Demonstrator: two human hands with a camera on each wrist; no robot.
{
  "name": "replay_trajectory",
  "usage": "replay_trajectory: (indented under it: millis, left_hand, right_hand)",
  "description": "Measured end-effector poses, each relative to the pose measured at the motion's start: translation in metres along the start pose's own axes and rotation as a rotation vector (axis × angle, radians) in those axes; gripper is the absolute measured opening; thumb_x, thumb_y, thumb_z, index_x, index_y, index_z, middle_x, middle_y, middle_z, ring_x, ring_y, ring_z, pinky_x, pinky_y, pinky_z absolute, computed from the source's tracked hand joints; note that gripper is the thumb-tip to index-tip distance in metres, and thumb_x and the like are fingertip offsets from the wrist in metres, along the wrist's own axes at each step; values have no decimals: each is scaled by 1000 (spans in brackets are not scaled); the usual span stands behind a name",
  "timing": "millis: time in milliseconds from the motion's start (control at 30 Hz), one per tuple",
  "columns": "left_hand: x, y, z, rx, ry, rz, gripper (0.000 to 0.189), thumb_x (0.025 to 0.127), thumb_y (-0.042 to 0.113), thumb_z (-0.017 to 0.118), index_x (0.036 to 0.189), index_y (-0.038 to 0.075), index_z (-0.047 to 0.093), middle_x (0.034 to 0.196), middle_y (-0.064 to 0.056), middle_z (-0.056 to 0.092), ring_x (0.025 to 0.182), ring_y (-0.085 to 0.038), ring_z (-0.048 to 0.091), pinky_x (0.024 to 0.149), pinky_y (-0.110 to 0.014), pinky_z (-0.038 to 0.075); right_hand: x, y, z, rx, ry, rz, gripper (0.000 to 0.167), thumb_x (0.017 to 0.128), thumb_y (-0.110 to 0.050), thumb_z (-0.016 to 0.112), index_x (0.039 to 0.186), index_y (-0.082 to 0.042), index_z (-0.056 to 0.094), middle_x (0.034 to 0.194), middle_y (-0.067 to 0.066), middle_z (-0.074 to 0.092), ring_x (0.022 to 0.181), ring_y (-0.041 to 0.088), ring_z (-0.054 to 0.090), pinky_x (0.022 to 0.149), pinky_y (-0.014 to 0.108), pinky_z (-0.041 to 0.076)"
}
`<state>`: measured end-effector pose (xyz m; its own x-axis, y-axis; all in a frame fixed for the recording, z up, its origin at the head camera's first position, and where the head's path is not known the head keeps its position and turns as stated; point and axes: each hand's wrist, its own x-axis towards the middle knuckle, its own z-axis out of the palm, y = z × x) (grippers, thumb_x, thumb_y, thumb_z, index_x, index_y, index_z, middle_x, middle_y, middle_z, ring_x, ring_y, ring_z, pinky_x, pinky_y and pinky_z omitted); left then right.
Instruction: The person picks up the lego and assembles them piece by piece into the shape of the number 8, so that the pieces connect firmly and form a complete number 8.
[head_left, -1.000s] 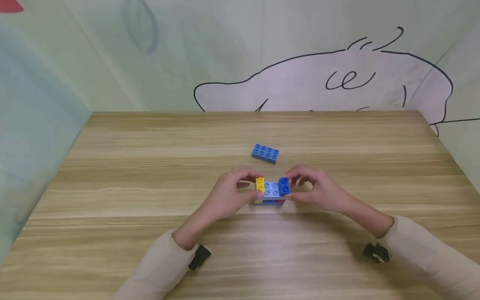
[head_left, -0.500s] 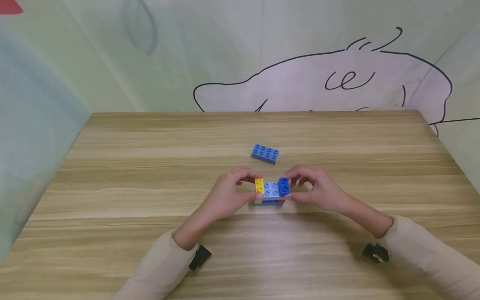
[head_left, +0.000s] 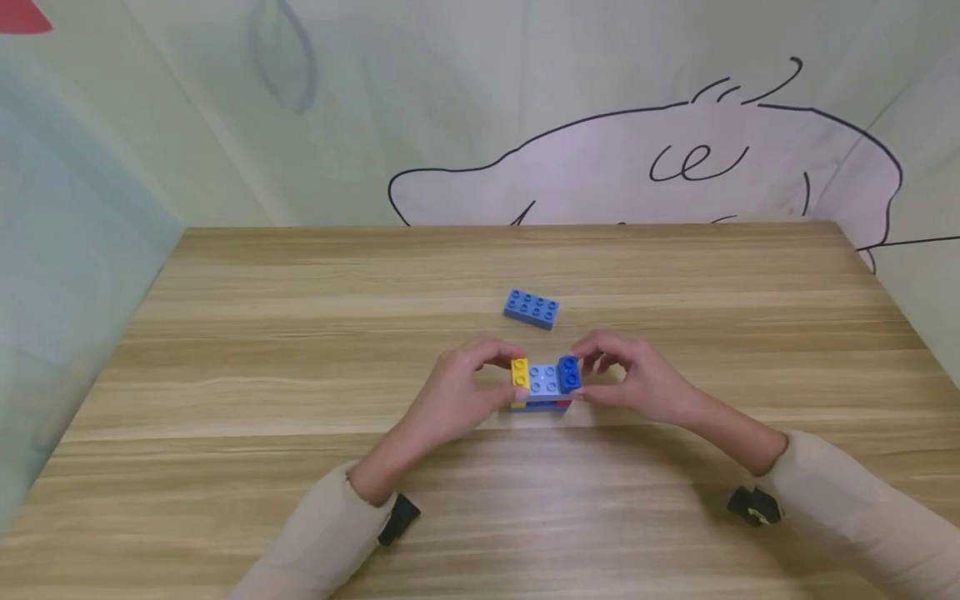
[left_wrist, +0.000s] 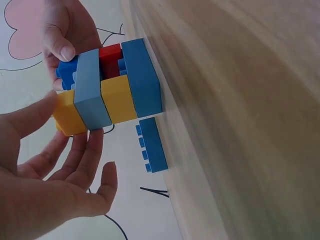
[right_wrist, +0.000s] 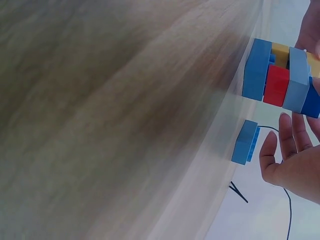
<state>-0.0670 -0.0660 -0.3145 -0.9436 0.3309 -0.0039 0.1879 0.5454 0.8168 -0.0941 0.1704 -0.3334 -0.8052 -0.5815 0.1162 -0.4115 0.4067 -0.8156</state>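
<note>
A small stack of toy building bricks stands on the table. Its base is a blue brick [left_wrist: 142, 77], which carries a lower yellow brick [left_wrist: 118, 100] and a red brick [right_wrist: 276, 85]. A light blue brick [head_left: 543, 380] bridges those two. My left hand [head_left: 461, 392] pinches the upper yellow brick [head_left: 520, 372] at the left end of the light blue one, thumb in front and fingers behind. At the right end, my right hand [head_left: 637, 383] pinches a dark blue brick [head_left: 569, 374] between thumb and fingers. Both upper bricks sit on top of the light blue one.
Behind the stack a loose blue brick [head_left: 531, 309] with several studs lies on the wooden table [head_left: 300, 333]. A pale wall [head_left: 337, 83] with line drawings rises beyond the table's far edge. Black devices [head_left: 754, 506] are strapped at both wrists.
</note>
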Motion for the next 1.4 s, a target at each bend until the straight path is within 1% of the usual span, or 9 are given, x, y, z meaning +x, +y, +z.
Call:
replay_trajectory:
  millis: [200, 467, 733, 867, 1000, 1167, 1233, 1300, 1400]
  left_hand:
    - [-1, -1, 0, 0, 0, 6, 35, 76, 13, 74, 109, 11, 63, 105, 0, 62, 98, -16, 56, 86, -38, 45]
    - [0, -1, 1, -9, -3, 13, 39, 74, 9, 76, 109, 6, 61, 106, -3, 62, 98, -18, 58, 88, -35, 46]
    - [0, -1, 2, -13, 3, 4, 36, 73, 8, 76, 107, 6, 62, 103, -3, 62, 97, -18, 58, 88, -33, 46]
    - [0, -2, 1, -21, 3, -4, 37, 73, 8, 76, 107, 7, 62, 103, -2, 62, 97, -18, 57, 89, -32, 46]
    - [0, -3, 1, -20, 0, -6, 37, 73, 9, 76, 108, 7, 62, 103, -2, 62, 98, -19, 57, 89, -32, 46]
    - [0, -3, 1, -22, -2, -2, 37, 73, 9, 76, 107, 6, 62, 103, -3, 62, 98, -20, 57, 88, -32, 46]
    - [0, -4, 1, -22, -2, -3, 37, 73, 9, 76, 108, 7, 62, 103, -2, 62, 98, -20, 57, 88, -32, 46]
    - [0, -4, 1, -20, -4, -9, 37, 73, 10, 76, 108, 7, 62, 104, -2, 62, 98, -20, 57, 88, -32, 46]
    - [0, -3, 1, -15, -6, -21, 38, 73, 10, 76, 108, 7, 62, 104, -2, 62, 99, -20, 57, 89, -32, 46]
  right_hand:
    - [0, -1, 0, 3, -7, -1, 31, 76, -5, 73, 104, -4, 61, 100, 4, 61, 85, 20, 55, 74, 35, 50]
    - [0, -1, -1, 5, -9, -6, 30, 76, -6, 73, 104, -5, 61, 100, 4, 61, 85, 20, 55, 74, 33, 50]
    - [0, 0, -1, -2, -13, -1, 31, 76, -6, 73, 104, -5, 61, 101, 4, 61, 85, 21, 55, 74, 33, 50]
    - [1, -1, -2, -7, -33, 17, 32, 76, -5, 73, 105, -7, 60, 102, 2, 60, 87, 20, 55, 75, 32, 50]
    - [4, -1, -8, 2, -95, 19, 32, 77, -8, 72, 106, -6, 60, 104, 3, 59, 90, 21, 54, 77, 32, 50]
    - [13, 3, -24, 65, -253, 26, 33, 82, -4, 65, 114, 0, 56, 108, 8, 58, 94, 25, 54, 80, 36, 50]
    - [18, 7, -30, 74, -279, 48, 36, 84, -1, 62, 118, 2, 52, 110, 12, 57, 94, 27, 55, 81, 38, 49]
    - [23, 11, -36, 44, -253, 81, 38, 84, -2, 62, 120, 3, 51, 111, 14, 57, 95, 26, 55, 82, 40, 48]
    - [31, 19, -41, -15, -175, 151, 38, 85, -5, 63, 120, 3, 51, 112, 15, 58, 96, 26, 55, 84, 41, 47]
